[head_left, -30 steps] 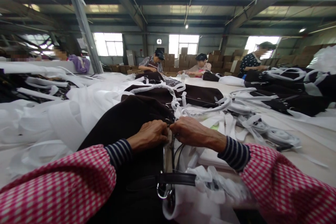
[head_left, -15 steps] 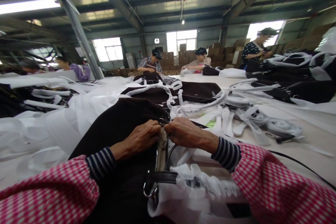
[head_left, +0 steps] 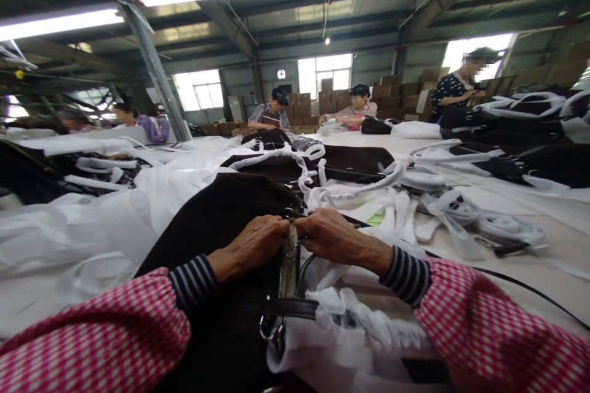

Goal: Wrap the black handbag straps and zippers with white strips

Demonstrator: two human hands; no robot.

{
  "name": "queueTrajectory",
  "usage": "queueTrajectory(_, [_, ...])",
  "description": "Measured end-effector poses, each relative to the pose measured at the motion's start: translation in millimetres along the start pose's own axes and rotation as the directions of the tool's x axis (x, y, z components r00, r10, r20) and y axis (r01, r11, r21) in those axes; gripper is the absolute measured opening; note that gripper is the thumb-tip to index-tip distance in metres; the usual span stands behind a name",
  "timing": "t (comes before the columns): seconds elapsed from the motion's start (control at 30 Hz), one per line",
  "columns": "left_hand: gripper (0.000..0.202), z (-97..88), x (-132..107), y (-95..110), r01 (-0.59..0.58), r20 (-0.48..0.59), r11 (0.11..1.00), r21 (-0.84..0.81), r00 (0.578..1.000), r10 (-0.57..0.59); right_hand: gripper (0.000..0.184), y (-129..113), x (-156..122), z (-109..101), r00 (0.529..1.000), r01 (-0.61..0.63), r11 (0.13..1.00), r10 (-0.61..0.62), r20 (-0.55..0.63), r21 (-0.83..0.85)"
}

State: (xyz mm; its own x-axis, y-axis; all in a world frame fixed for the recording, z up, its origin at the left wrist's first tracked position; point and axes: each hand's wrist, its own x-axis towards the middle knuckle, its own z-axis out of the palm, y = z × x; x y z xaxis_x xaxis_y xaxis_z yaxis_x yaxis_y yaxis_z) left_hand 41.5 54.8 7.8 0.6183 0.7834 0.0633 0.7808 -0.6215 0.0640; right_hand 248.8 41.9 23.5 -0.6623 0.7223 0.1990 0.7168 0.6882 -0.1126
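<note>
A dark brown bag (head_left: 216,221) lies on the table right in front of me. My left hand (head_left: 255,242) and my right hand (head_left: 329,234) meet at its top edge, both with fingers curled shut, pinching a small metal fitting (head_left: 291,230) on the bag between them. A black strap (head_left: 288,308) with a metal ring (head_left: 267,328) hangs below my hands. White wrapping paper (head_left: 350,325) is bunched under my right wrist. What the fingertips grip exactly is partly hidden.
More dark bags with white-wrapped handles (head_left: 332,163) lie beyond. White paper sheets (head_left: 92,221) cover the left of the table, paper strips (head_left: 452,215) the right. Several people (head_left: 353,112) work at the far end near cardboard boxes (head_left: 396,95).
My hands have stayed together at the bag's top edge, shifting only slightly. The view has tilted a little.
</note>
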Motion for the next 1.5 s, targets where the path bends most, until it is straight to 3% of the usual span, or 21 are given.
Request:
queueTrajectory(0.17, [0.012,-4.2,-5.7,-9.1,0.105,-0.071,0.912,-0.396,0.987,-0.144,0.010,-1.9,-1.4,1.6,1.000,-0.009,0.999,0.009,-0.009,0.043])
queueTrajectory(0.3, [0.016,-5.2,-7.8,-10.2,0.192,-0.095,0.815,-0.547,0.953,-0.288,0.011,-3.2,-6.3,2.1,0.999,-0.021,0.994,0.024,-0.023,0.111])
queueTrajectory(0.43, [0.012,-3.1,-5.6,-5.2,0.119,-0.159,0.858,-0.500,0.961,-0.226,0.008,-2.4,-11.2,5.4,0.994,-0.035,0.982,0.052,-0.092,0.183])
queueTrajectory(0.67, [0.011,-2.5,-0.8,-8.0,0.100,-0.142,0.934,-0.342,0.977,-0.157,0.009,-0.5,-13.2,12.1,0.984,-0.037,0.981,0.069,-0.163,0.192])
queueTrajectory(0.87, [0.023,0.7,3.9,-23.0,0.164,-0.071,0.813,-0.559,0.967,-0.243,0.004,-3.4,-6.0,13.5,0.984,-0.085,0.990,0.100,-0.145,0.109])
queueTrajectory(1.1, [0.025,-2.0,5.5,-20.4,0.192,-0.036,0.758,-0.624,0.961,-0.273,0.010,-9.2,2.8,7.0,0.997,-0.078,0.997,0.078,-0.023,0.009])
queueTrajectory(1.37, [0.025,-2.0,7.4,-22.6,0.230,-0.019,0.773,-0.591,0.954,-0.299,0.006,-5.2,0.7,8.4,0.999,-0.027,0.999,0.028,-0.027,0.047])
queueTrajectory(1.5, [0.025,-0.1,6.3,-22.6,0.215,-0.030,0.778,-0.590,0.958,-0.287,0.007,-8.1,2.3,7.7,0.998,-0.067,0.998,0.067,-0.007,0.018])
